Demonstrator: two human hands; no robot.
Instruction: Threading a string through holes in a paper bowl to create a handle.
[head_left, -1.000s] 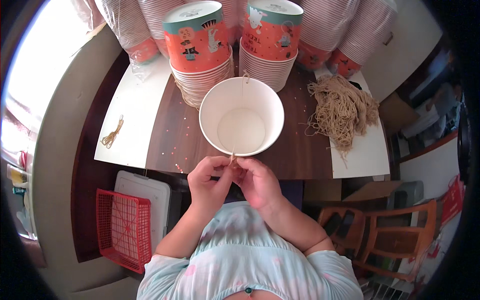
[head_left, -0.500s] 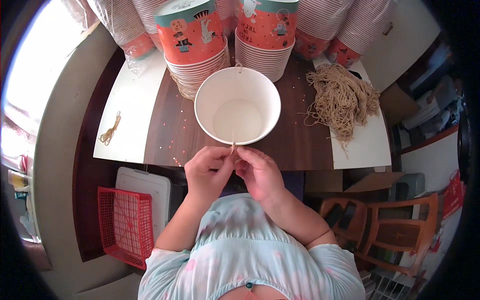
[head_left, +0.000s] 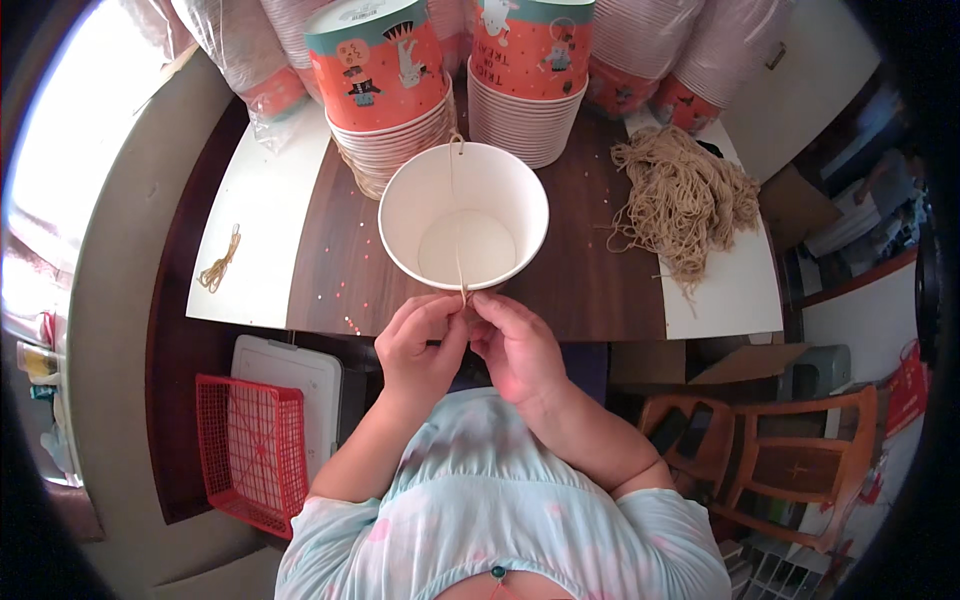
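Observation:
A white paper bucket (head_left: pixel 412 215) stands near the front edge of the table, its open top tilted toward me. A thin tan cord (head_left: pixel 461 266) runs across its inside, from a loop at the far rim to the near rim. My left hand (head_left: pixel 418 338) is closed, pinching the cord just outside the near rim. Beside it, my right hand (head_left: pixel 520 345) pinches the same spot, fingertips touching the left ones. The cord's end and any knot are hidden between the fingers.
Stacked orange and teal printed buckets (head_left: pixel 385 80) stand behind, with plastic-wrapped stacks (head_left: pixel 640 45) around them. A heap of tan cords (head_left: pixel 685 195) lies at right, a small cord bundle (head_left: pixel 220 258) at left. Below are a red basket (head_left: pixel 250 455) and a wooden chair (head_left: pixel 800 465).
The bucket has shifted slightly left and turned a little, its far loop moving left. The cord inside now shows as a taut line. Both hands stay pinched at the near rim.

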